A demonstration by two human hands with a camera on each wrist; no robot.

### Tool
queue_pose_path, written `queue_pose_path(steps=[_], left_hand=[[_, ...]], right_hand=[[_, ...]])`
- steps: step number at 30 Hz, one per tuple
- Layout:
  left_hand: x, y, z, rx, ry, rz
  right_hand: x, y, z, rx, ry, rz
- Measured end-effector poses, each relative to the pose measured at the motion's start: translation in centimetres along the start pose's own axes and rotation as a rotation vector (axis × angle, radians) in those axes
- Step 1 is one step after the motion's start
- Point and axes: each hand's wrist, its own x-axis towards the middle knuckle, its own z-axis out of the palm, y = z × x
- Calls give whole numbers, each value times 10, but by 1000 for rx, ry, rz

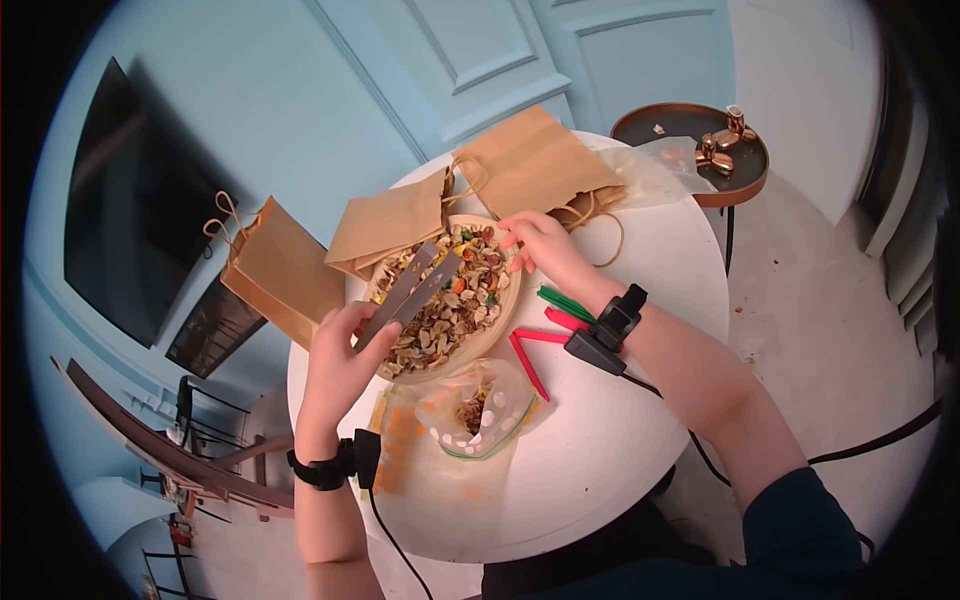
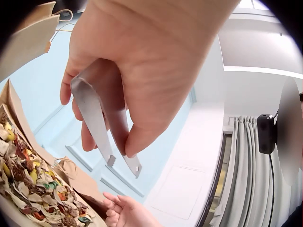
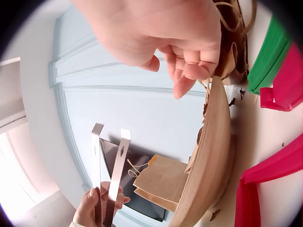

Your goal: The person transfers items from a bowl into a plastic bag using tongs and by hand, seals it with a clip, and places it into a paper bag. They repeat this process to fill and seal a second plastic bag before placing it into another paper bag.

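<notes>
My left hand (image 1: 340,365) holds metal tongs (image 1: 398,293) between thumb and fingers, their two arms spread apart over the bowl. In the left wrist view, the tongs (image 2: 90,106) show toothed tips with nothing between them. A pale round bowl (image 3: 215,151) is filled with potpourri-like dried pieces (image 1: 440,325) in brown, cream, orange and green. At the bowl's far right rim is my right hand (image 1: 545,250), its fingers loosely bent and holding nothing. Near the bowl's front side lies a clear zip bag (image 1: 510,405) with some dried pieces inside.
Brown paper bags stand or lie around the bowl: one left (image 1: 285,265), one behind (image 1: 385,225), one far right (image 1: 540,155). Red (image 1: 545,337) and green (image 1: 565,304) plastic strips lie right of the bowl on the white round table (image 1: 620,440). A side table (image 1: 625,125) stands beyond.
</notes>
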Motion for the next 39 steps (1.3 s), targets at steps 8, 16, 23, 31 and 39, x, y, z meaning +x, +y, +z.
queue_pose_path(steps=[8, 16, 23, 31, 39], left_hand=[[1, -13, 20, -561, -331, -300], [-5, 17, 10, -936, -470, -452], [-23, 21, 7, -1030, -437, -301], [-42, -39, 5, -599, -559, 36], [-51, -55, 5, -759, -536, -55]], right_hand=[[-34, -32, 35, -401, -118, -516], [-51, -39, 53, -1060, -280, -958], [-40, -33, 46, -1018, -146, -990], [-25, -30, 37, -227, -83, -337], [-38, -42, 43, 136, -348, -91]])
